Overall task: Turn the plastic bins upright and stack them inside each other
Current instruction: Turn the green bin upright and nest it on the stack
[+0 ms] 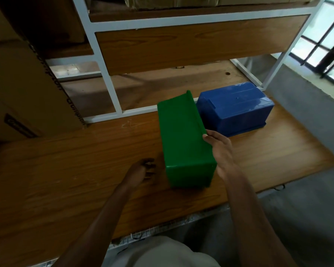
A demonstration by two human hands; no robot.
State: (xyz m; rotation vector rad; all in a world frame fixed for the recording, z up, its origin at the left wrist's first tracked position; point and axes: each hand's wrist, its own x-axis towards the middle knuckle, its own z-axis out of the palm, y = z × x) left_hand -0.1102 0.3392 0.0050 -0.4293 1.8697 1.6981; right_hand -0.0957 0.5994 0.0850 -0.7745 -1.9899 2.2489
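Observation:
A green plastic bin (183,139) is tipped onto its side on the wooden table (66,170), one smooth wall facing up and its rim edge raised at the far end. My right hand (219,151) grips its right edge, thumb on top. A blue plastic bin (237,106) lies upside down just behind and to the right of the green one, nearly touching it. My left hand (142,170) rests on the table a little left of the green bin with loosely curled fingers, holding nothing.
A white metal shelf frame (108,78) with wooden boards stands on the back of the table. A large cardboard box (27,83) fills the left side. The table's front edge (162,228) runs close to my body, and grey floor lies to the right.

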